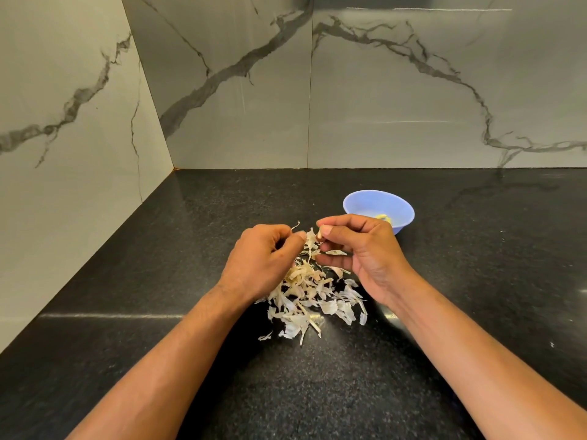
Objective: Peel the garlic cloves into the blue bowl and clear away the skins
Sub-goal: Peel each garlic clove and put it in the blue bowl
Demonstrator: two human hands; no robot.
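A garlic clove [313, 235] sits between my two hands, above the counter. My left hand [260, 260] pinches its left side with curled fingers, a thin strip of skin sticking up by the fingertips. My right hand [359, 249] pinches the clove's right end between thumb and forefinger. Below both hands lies a loose pile of pale garlic skins [313, 304] on the black counter. The blue bowl [370, 204] stands just behind my right hand, with a peeled clove [382, 217] partly visible inside it.
The black speckled counter [190, 360] runs into a corner, with marble-look walls [413, 90] at the back and on the left. A few stray skin flakes lie at the pile's near edge.
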